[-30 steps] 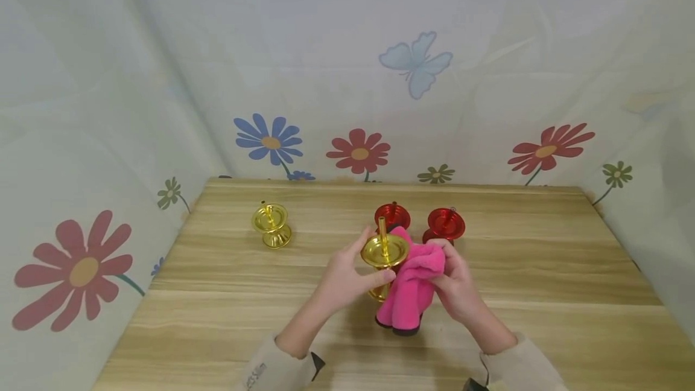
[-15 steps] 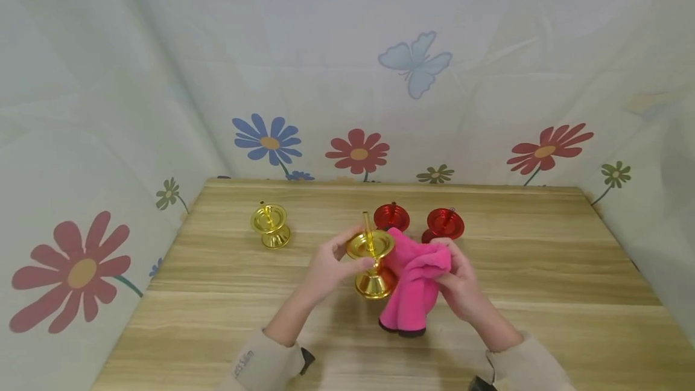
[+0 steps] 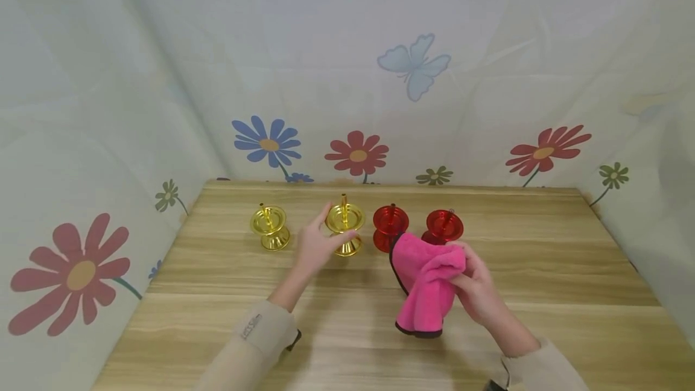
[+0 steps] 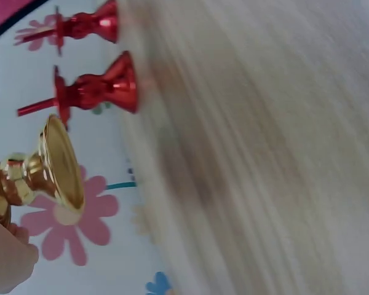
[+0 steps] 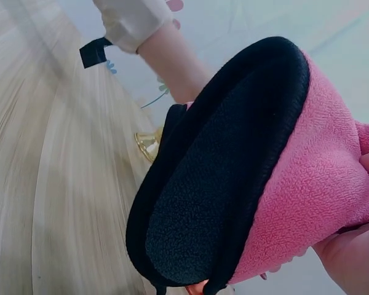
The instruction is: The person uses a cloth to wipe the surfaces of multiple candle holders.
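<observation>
My left hand (image 3: 316,247) holds a shiny gold candle holder (image 3: 345,219), thumb on its near side and fingers behind it. It has a round dish, an upright stem and a flared base. In the left wrist view the base of this gold candle holder (image 4: 63,167) appears raised off the wooden surface. With my right hand (image 3: 479,289) I grip a bunched pink cloth (image 3: 426,279) that hangs down, its edge trimmed in black. The right wrist view shows the dark underside of the cloth (image 5: 197,184); it hides much behind it.
Another gold candle holder (image 3: 269,222) stands at the left on the wooden table (image 3: 217,318). Two red candle holders, one nearer the middle (image 3: 390,222) and one farther right (image 3: 444,226), stand behind the cloth. A flower-printed curtain (image 3: 304,65) rises beyond the table.
My left hand has carried the gold candle holder left and away from me, apart from the cloth and alongside the red ones. The right hand and cloth have shifted slightly right.
</observation>
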The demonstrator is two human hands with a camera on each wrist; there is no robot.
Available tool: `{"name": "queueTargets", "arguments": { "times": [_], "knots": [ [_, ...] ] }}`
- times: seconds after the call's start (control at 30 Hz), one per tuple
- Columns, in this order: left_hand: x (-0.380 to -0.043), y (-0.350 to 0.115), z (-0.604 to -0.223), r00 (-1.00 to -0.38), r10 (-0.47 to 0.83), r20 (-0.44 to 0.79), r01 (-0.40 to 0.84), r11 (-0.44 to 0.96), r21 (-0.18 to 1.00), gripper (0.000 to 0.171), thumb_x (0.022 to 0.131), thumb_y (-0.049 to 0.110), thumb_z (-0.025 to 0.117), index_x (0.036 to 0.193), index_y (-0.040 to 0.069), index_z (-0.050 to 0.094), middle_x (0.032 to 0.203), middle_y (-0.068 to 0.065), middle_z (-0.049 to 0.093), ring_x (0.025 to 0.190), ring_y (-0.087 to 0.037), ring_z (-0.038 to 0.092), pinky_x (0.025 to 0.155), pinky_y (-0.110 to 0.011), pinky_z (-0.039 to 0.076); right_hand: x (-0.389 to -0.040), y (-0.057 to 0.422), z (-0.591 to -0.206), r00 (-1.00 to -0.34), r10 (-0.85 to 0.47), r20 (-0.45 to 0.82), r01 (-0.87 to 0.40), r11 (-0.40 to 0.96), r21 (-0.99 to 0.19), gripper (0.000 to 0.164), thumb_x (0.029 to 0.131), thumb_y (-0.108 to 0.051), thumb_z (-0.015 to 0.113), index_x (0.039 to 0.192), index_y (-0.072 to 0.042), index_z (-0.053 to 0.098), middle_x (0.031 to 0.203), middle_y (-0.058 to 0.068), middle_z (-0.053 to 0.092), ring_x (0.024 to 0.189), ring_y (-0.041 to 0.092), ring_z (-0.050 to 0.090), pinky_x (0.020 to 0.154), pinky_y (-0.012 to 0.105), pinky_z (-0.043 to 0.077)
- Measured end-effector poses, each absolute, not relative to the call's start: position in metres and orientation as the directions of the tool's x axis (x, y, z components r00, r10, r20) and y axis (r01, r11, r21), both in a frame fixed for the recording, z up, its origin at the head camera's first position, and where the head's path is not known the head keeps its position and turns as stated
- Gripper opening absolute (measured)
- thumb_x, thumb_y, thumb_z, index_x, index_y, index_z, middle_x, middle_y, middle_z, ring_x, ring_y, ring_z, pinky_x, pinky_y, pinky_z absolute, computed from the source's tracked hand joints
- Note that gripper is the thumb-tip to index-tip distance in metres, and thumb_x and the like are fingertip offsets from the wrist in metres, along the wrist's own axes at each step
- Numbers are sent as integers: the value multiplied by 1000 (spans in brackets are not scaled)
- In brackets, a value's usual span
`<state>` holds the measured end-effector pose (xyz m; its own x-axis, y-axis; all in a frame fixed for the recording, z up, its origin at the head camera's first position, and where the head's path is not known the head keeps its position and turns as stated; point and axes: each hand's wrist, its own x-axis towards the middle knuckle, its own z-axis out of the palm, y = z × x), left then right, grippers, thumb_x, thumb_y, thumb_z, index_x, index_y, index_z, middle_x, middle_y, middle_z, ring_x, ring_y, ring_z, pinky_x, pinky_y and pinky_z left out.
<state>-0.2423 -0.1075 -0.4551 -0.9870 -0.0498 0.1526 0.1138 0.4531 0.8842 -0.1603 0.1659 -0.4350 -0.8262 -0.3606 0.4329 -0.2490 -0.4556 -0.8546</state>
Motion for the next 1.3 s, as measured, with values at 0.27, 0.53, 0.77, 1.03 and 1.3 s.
{"name": "queueTargets", "arguments": {
  "times": [0.27,0.53,0.77,1.03,1.3],
  "knots": [
    [-272,-96,-486,-962,-111,248,164,490,856,90,62,45,75,134,7,37,136,-13,39,125,-30,38,102,-40,33,-160,170,-438,-817,-374,439,-262,-437,-860,44,84,19,32,115,-9,46,108,-3,54,94,6,56,76,17,49],
    [-282,-89,-501,-951,-138,277,167,524,835,84,64,35,77,132,3,39,133,-17,43,122,-32,41,100,-42,35,-159,172,-441,-812,-386,438,-264,-427,-865,44,84,19,31,116,-8,45,108,-3,56,94,6,56,75,17,49],
    [-286,-90,-509,-956,-135,262,159,514,843,85,64,35,77,132,1,39,133,-20,41,123,-32,40,101,-41,34,-157,174,-442,-828,-385,406,-249,-397,-883,45,84,18,33,116,-11,45,107,-5,56,92,5,56,73,17,49],
    [-288,-100,-514,-973,-72,220,154,511,846,87,66,35,76,135,3,34,137,-16,37,127,-29,35,104,-40,30,-158,173,-444,-826,-397,399,-247,-380,-891,42,85,16,34,115,-10,46,106,-5,57,92,5,56,75,18,49],
    [-282,-112,-506,-992,14,126,112,556,824,91,69,38,73,138,4,25,143,-14,28,131,-29,27,107,-43,23,-156,172,-446,-827,-406,390,-233,-385,-893,42,85,17,33,113,-11,46,104,-5,57,90,5,57,73,18,49]
  ]
}}
